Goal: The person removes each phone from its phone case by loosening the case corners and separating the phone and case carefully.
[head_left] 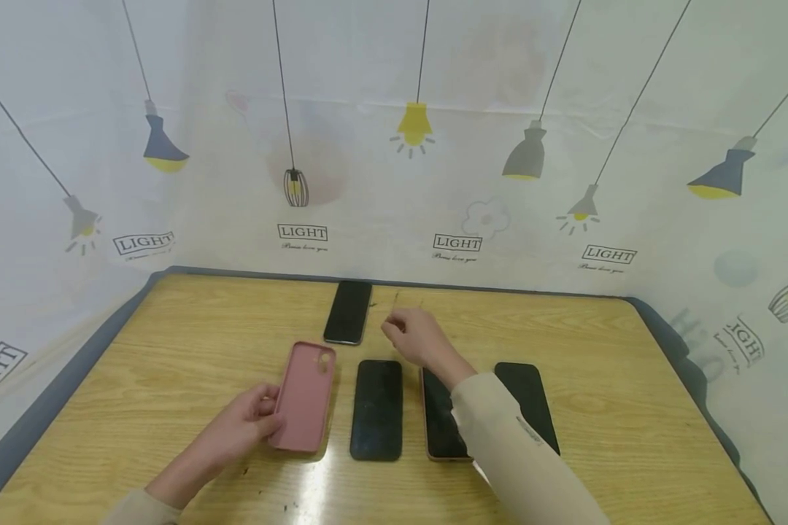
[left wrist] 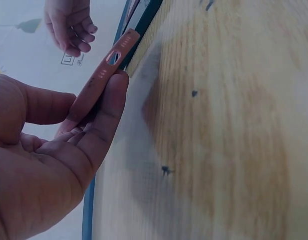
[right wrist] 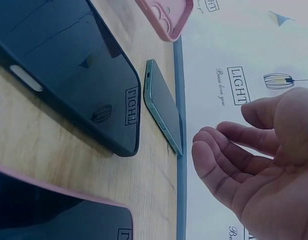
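My left hand (head_left: 239, 429) grips the lower left edge of a pink phone case (head_left: 304, 401), fingers behind and thumb at the front. The case is tilted up with its hollow inner side and camera cutout showing. In the left wrist view, the case (left wrist: 96, 82) appears edge-on, pinched between thumb and fingers, its port opening visible. My right hand (head_left: 422, 339) hovers over the table's far middle, holding nothing; in the right wrist view, its fingers (right wrist: 209, 159) are loosely curled. Nearest to it is a phone with a pale metal edge (right wrist: 164, 110), lying screen up at the back.
A dark-cased phone (head_left: 376, 410) lies in the middle of the wooden table (head_left: 171, 350). Right of it, a pink-cased phone (head_left: 441, 423) and another dark phone (head_left: 532, 401) lie partly beneath the right sleeve (head_left: 512, 445). A lamp-print cloth (head_left: 381, 204) hangs behind the table.
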`<state>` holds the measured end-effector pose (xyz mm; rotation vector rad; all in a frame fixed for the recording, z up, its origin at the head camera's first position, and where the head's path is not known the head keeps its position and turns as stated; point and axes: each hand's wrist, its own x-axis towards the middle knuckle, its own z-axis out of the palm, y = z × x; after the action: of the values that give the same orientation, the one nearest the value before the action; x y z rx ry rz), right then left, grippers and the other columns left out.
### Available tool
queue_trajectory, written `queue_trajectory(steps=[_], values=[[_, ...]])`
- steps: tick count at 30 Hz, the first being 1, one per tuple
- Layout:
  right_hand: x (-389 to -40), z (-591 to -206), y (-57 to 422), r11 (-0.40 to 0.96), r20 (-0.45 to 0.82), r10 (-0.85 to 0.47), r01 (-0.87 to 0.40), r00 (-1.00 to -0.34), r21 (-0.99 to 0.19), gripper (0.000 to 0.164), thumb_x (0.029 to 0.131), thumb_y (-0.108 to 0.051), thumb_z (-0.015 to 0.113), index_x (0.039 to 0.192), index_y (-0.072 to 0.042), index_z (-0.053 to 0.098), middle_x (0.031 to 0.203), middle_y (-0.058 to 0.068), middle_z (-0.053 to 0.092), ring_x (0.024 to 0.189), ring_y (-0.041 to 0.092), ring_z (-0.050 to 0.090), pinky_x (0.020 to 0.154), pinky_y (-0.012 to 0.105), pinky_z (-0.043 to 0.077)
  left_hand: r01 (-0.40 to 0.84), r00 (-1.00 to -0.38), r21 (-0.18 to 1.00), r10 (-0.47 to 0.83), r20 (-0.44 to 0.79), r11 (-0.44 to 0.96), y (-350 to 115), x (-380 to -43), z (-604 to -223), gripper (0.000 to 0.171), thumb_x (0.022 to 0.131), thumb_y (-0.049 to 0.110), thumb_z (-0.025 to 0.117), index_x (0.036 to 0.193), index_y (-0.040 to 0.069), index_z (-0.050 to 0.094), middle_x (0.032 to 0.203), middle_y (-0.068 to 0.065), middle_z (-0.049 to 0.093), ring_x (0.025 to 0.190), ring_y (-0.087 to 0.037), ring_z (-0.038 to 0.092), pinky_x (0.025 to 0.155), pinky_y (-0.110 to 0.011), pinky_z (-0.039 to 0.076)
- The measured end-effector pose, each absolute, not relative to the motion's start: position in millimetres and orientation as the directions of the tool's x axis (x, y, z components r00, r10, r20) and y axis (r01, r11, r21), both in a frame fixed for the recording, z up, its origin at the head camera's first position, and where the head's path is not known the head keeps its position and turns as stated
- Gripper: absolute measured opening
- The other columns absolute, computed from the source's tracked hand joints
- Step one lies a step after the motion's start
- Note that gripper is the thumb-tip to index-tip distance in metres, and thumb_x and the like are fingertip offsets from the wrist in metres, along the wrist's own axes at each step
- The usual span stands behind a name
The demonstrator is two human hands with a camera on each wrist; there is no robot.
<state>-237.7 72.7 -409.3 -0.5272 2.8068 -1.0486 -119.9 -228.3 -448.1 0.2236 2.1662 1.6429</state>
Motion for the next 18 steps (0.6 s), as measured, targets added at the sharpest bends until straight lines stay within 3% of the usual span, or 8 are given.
queue_trajectory(steps=[4,10,18], values=[[-232,-411,76,0.697,0.053,-0.362,-0.308,-0.931,-0.648,0.022,0.106,-0.017,0.058,0.098,-0.005,0.075,0.082,0.002,0.067,0.069,0.015,0.056,0.062,0.03,0.049,-0.127,-0.912,0.934,0.331,-0.242,0.333,-225,-119,-450,0.043,0.102,-0.003,0.052,0.137,-0.022,0.036,0.121,-0.034,0.065,0.108,-0.038,0.069,0.089,-0.039,0.061],[-224,-413,81,0.692,0.059,-0.363,-0.312,-0.93,-0.651,0.021,0.105,-0.016,0.06,0.102,-0.003,0.076,0.082,0.001,0.068,0.069,0.014,0.055,0.065,0.031,0.05,-0.138,-0.917,0.929,0.309,-0.251,0.344,-221,-117,-455,0.043,0.1,-0.005,0.052,0.136,-0.024,0.036,0.121,-0.037,0.064,0.108,-0.039,0.069,0.091,-0.043,0.06],[-219,-419,88,0.681,0.054,-0.371,-0.312,-0.927,-0.663,0.021,0.104,-0.015,0.06,0.097,-0.003,0.076,0.08,0.0,0.067,0.069,0.013,0.055,0.064,0.029,0.049,-0.149,-0.926,0.905,0.266,-0.269,0.398,-219,-117,-455,0.038,0.1,-0.003,0.055,0.131,-0.021,0.044,0.114,-0.027,0.069,0.104,-0.034,0.071,0.088,-0.039,0.061]])
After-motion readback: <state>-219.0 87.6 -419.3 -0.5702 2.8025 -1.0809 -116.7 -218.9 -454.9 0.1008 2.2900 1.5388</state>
